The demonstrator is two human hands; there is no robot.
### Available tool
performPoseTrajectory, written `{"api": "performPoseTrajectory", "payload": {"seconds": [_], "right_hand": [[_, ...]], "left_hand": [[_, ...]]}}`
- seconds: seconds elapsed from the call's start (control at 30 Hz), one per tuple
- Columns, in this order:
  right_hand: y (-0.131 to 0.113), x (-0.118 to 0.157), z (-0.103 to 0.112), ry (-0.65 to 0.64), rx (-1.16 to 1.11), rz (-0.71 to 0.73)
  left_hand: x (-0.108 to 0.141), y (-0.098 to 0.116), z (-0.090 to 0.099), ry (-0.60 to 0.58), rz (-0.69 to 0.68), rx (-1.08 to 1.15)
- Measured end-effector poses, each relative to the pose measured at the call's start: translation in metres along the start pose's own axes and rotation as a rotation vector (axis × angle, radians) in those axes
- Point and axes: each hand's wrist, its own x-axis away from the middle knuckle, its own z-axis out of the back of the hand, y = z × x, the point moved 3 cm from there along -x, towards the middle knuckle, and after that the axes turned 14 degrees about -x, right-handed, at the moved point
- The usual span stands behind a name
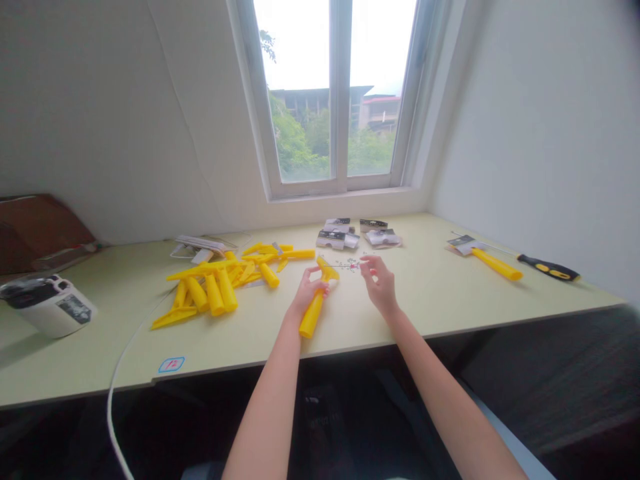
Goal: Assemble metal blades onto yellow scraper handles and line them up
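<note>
Forearms [270,413] out over desk [450,300]. My left grip [310,290] clamped on yellow plastic scraper [311,315]; my right grip [379,285] at thin metal rod [345,265], can't tell if clamped. Yellow parts pile [210,287] left of scraper.

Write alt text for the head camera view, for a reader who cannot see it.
A person's left hand grips a yellow plastic handle while the right hand is raised beside a thin rod at a pale desk. More yellow handles lie piled to the left, small packets behind, under a window.
</note>
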Motion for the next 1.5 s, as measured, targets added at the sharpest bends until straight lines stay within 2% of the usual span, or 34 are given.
{"api": "performPoseTrajectory", "payload": {"seconds": [0.2,0.53,1.0,1.27,1.5], "right_hand": [[0.0015,0.0008,0.0002,0.042,-0.008,-0.024],[0.0009,-0.0006,-0.0014,-0.017,-0.02,0.035],[-0.0015,-0.0001,-0.001,-0.009,0.001,0.087],[-0.0042,-0.0006,0.0007,0.039,0.045,0.096],[-0.0042,0.0003,0.0022,0.097,0.036,0.027]], "left_hand": [[-0.0011,-0.0008,0.0002,-0.003,-0.012,0.004],[-0.0035,-0.0025,0.0001,-0.053,-0.04,0.017],[-0.0035,-0.0026,-0.002,-0.053,-0.03,0.043],[-0.0034,-0.0027,-0.0012,-0.06,-0.037,0.032],[-0.0034,-0.0028,-0.0007,-0.046,-0.022,0.035]]}}
